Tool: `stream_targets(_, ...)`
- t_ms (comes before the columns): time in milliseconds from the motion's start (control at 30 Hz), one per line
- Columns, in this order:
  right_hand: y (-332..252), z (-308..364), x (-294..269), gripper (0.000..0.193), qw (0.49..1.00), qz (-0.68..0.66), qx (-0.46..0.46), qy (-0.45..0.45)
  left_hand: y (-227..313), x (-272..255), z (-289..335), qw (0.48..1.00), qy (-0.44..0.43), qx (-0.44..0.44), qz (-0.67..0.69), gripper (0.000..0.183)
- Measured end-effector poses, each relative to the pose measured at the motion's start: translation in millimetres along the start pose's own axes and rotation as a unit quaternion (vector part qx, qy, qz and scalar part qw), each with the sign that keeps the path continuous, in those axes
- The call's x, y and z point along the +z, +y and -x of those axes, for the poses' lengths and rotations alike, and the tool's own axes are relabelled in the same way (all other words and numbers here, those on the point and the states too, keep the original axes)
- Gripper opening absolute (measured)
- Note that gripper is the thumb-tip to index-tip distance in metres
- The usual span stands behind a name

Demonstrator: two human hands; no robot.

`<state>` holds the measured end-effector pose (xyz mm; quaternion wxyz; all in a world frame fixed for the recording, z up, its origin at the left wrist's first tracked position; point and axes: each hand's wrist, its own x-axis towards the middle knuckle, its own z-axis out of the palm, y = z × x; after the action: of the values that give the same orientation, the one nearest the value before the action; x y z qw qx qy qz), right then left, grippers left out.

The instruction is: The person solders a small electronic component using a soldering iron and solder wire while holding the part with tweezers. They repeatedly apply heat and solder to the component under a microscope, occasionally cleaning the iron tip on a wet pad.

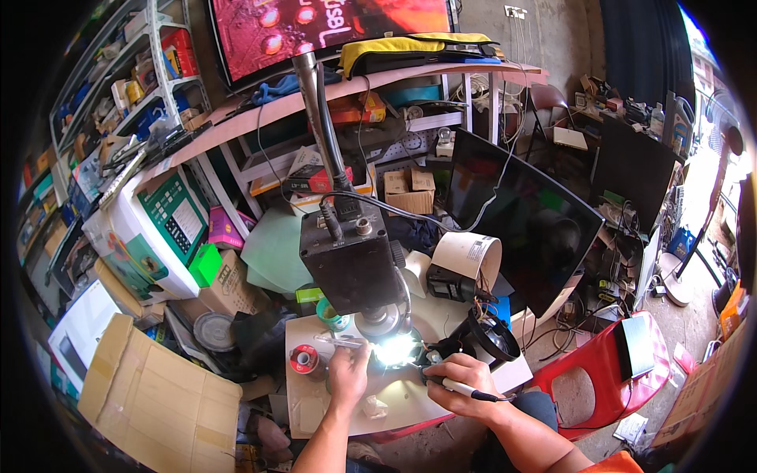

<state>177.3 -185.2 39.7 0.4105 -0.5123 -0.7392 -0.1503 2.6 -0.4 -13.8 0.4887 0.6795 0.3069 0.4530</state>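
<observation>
My right hand (467, 384) is closed around a soldering iron (465, 389), pen-like with a white and black handle, its front end toward the bright light. My left hand (348, 377) pinches slim silvery tweezers (341, 341) at the other side of the light. Above both hands hangs a black microscope (345, 256) with a lit lamp (394, 349) at its lower end. Glare hides the tool tips and most of the work piece. Beside my left hand stand a red solder spool (303, 359) and a green tub (332, 314).
The pale work board (315, 418) carries a black round housing (493, 335) with wires on its right. A dark flat screen (524, 217) leans behind it. A red chair (607, 386) stands at right, an open cardboard box (162, 386) at left. A metal pole (322, 118) rises above the microscope.
</observation>
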Motion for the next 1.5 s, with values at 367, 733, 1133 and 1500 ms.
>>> stream_targets(367,-0.2,-0.3,-1.4,0.011,1.0,-0.01,0.021,-0.006,4.6,-0.8,0.4,1.0,-0.005,0.01,-0.013,0.02)
stream_targets(733,-0.5,-1.6,-0.2,0.012,1.0,0.001,0.005,0.004,0.4,-0.5,0.2,1.0,0.006,0.014,-0.009,0.022)
stream_targets(1133,1.4,1.2,2.3,0.012,1.0,-0.002,0.012,0.005,-3.2,-0.2,-0.5,1.0,0.005,0.008,-0.017,0.022)
stream_targets(1500,1.0,1.4,2.8,0.01,1.0,0.014,0.004,0.005,3.1,1.3,-0.6,1.0,-0.004,0.011,-0.005,0.021)
